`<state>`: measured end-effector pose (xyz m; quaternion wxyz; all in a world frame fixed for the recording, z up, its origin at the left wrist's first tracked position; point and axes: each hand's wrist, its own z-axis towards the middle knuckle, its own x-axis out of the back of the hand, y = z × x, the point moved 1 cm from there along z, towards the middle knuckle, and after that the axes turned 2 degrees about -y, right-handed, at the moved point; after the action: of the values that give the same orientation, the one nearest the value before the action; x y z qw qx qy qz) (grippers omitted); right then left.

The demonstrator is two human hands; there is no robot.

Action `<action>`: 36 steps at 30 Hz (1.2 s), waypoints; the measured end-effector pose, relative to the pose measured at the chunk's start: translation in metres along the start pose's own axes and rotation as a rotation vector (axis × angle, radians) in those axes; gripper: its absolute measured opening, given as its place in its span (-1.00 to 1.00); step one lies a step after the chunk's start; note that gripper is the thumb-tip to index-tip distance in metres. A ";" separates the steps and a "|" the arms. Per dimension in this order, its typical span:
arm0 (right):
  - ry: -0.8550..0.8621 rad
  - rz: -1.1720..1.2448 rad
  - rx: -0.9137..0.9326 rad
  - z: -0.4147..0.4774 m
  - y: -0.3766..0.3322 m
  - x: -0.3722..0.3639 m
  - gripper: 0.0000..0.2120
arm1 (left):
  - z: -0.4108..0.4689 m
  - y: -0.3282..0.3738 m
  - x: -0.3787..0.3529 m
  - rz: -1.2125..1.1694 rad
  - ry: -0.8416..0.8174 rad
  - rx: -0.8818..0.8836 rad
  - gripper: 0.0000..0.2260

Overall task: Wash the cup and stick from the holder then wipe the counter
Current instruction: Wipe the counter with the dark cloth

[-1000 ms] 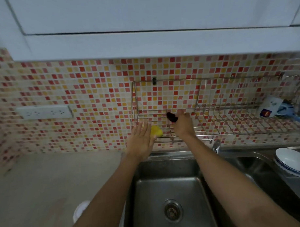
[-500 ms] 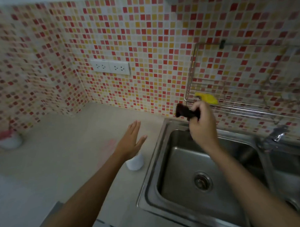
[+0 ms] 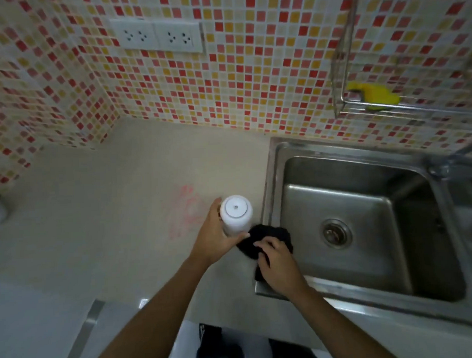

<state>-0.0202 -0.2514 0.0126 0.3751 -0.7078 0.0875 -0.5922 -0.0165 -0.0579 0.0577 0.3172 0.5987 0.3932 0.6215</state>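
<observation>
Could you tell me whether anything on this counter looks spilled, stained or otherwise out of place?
Yes: a pinkish-red smear marks the beige counter, just left of the white container the left hand grips. The right hand holds a black cloth nearby.

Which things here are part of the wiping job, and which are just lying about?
In use: left hand on white bottle; right hand on black cloth; counter with pink smear.
Lying about: yellow sponge in wire rack; sink; wall sockets.
</observation>
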 end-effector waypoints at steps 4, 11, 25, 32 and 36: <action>0.004 -0.240 -0.047 0.000 -0.029 -0.095 -0.66 | -0.005 -0.112 0.017 -0.156 -0.155 0.034 -0.15; -0.105 -0.434 -0.089 0.002 -0.007 -0.091 -0.47 | 0.018 -0.069 0.012 -0.217 -0.049 -0.016 -0.23; -0.216 -0.517 0.235 0.188 -0.138 -0.200 -0.50 | 0.040 -0.130 0.215 -0.089 0.310 0.017 -0.16; -0.013 -0.529 -0.104 0.144 -0.092 -0.163 -0.51 | 0.035 -0.163 0.248 -0.106 0.370 0.100 -0.16; -0.109 -0.537 0.088 0.077 -0.140 -0.208 -0.50 | 0.043 -0.171 0.242 -0.133 0.365 0.116 -0.16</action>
<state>-0.0549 -0.0017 -0.0603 0.2392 -0.7197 -0.1493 -0.6345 -0.0066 0.2399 0.0282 0.2458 0.4661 0.5180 0.6738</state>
